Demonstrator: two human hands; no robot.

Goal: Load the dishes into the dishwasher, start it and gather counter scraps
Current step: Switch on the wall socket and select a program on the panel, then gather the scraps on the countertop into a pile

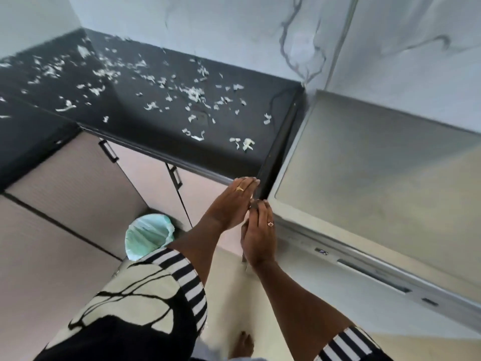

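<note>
Several white scraps [194,93] lie scattered over the black counter [145,126]. The grey dishwasher [377,183] stands to its right with the door closed and a small lit display [321,251] on the front panel. My left hand [230,204] and my right hand [259,235] are held close together, palms facing, just off the counter's front right corner. The left hand's fingers are straight and the right hand's fingers are relaxed. A tiny pale bit shows between the fingertips; I cannot tell what it is.
A bin lined with a pale green bag [148,234] stands on the floor below the counter, left of my hands. Beige cabinet doors with black handles [174,175] run under the counter. A marbled wall [286,35] backs the counter and dishwasher.
</note>
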